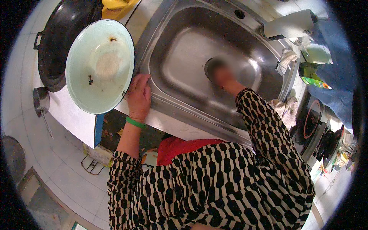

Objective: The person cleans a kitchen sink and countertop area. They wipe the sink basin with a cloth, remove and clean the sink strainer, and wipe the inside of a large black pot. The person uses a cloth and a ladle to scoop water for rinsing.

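Observation:
An enamel basin (pixel 100 66), pale green with a dark rim and rusty chips, stands tilted at the left of the sink. My left hand (pixel 139 92), with a green band at the wrist, is at the basin's right rim by the sink edge; its fingertips are partly hidden, so its hold is unclear. Inside the stainless steel sink (pixel 184 54), my right hand (pixel 225 76) reaches down to the bottom at a dark round thing, perhaps the drain. A blur covers the fingers there, and what they hold cannot be told.
A black wok (pixel 60 49) lies behind the basin, near a yellow cloth (pixel 118 8). A small metal pot (pixel 41 97) hangs at the left. Right of the sink are a paper towel roll (pixel 290 24), rags (pixel 287 61), a green bottle (pixel 312 72) and dark cookware (pixel 310 118).

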Tool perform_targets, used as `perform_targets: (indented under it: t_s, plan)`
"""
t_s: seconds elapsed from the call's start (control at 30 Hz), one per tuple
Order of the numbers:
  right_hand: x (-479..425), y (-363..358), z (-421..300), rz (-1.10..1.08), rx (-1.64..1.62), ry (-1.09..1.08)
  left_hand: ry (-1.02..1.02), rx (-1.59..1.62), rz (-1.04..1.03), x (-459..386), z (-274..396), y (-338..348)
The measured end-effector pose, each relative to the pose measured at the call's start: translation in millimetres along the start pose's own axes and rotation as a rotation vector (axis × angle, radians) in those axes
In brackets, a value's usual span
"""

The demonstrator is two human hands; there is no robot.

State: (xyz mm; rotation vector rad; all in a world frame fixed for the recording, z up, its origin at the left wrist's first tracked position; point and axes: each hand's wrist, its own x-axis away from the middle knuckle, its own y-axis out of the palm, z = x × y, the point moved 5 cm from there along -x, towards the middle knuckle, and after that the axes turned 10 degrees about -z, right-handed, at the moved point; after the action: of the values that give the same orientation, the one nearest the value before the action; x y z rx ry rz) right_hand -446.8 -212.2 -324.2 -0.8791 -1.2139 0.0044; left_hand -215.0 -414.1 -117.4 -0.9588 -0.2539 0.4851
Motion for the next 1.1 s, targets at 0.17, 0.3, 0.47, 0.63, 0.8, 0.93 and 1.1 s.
perform_targets:
  t_s: [0.17, 0.3, 0.47, 0.63, 0.8, 0.93, 1.1]
  plan:
    - [2.3, -11.1, 0.7, -0.030, 0.005, -0.098, 0.003, 0.005, -0.006, -1.4, -1.7, -0.1]
    - [11.9, -11.9, 2.0, 0.248, 0.117, -0.205, -0.001, 0.019, -0.008, -1.7, -0.4, -1.5]
    - [-21.0, 14.1, 17.6, 0.324, -0.101, -0.014, 0.032, -0.026, -0.005, -5.9, 2.0, -1.5]
    - [28.4, -30.2, -8.7, 0.120, 0.161, -0.055, 0.000, 0.006, 0.008, -3.0, 0.2, -2.8]
    - [23.7, -33.4, -12.1, 0.137, 0.273, -0.089, -0.020, 0.032, -0.006, -3.6, -3.3, -2.3]
    - [-30.7, 2.1, 0.9, 0.086, 0.228, -0.135, 0.004, -0.003, -0.002, -6.9, 2.3, -3.2]
    - [32.4, -39.0, -0.6, 0.123, 0.290, -0.080, -0.006, -0.016, -0.006, -3.1, -0.8, -0.3]
